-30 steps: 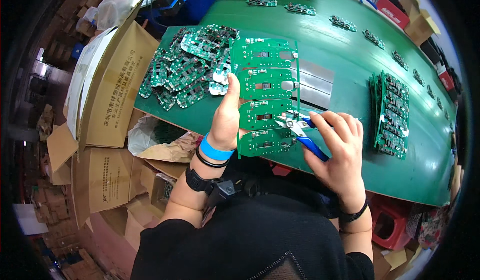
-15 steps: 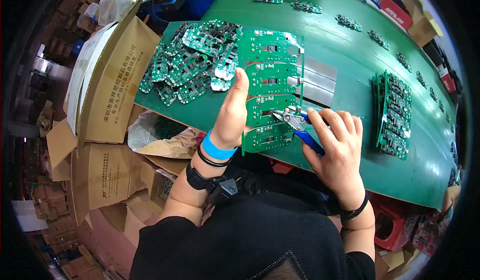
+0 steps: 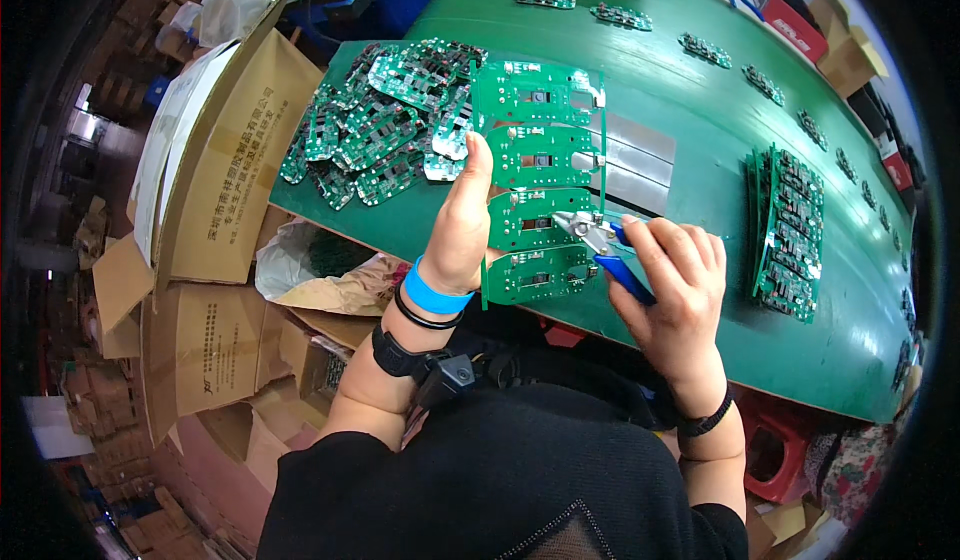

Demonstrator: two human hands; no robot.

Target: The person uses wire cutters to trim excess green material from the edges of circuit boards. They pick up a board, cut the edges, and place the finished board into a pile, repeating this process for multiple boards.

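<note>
My left hand (image 3: pixel 462 225) grips a green circuit board panel (image 3: pixel 535 140) by its left edge, thumb pointing up along it. The panel is held up over the table and consists of several joined boards in a column. My right hand (image 3: pixel 680 285) is closed round diagonal cutters (image 3: pixel 597 237) with blue handles and metal jaws. The cutters' tip lies at the right part of the third board from the top; whether it touches is hard to tell. Behind my left hand lies a heap of separate circuit boards (image 3: pixel 385 125). To the right of my right hand stands a stack of panels (image 3: pixel 792 235).
The green table (image 3: pixel 700 110) carries flat grey metal strips (image 3: pixel 640 165) behind the panel. Small circuit boards (image 3: pixel 622 17) lie in a row along its far and right side. An open cardboard box (image 3: pixel 225 160) stands at the left, a red stool (image 3: pixel 775 455) below right.
The cutters and my right hand have shifted slightly right and down relative to the panel. My left hand has barely moved and still grips the panel.
</note>
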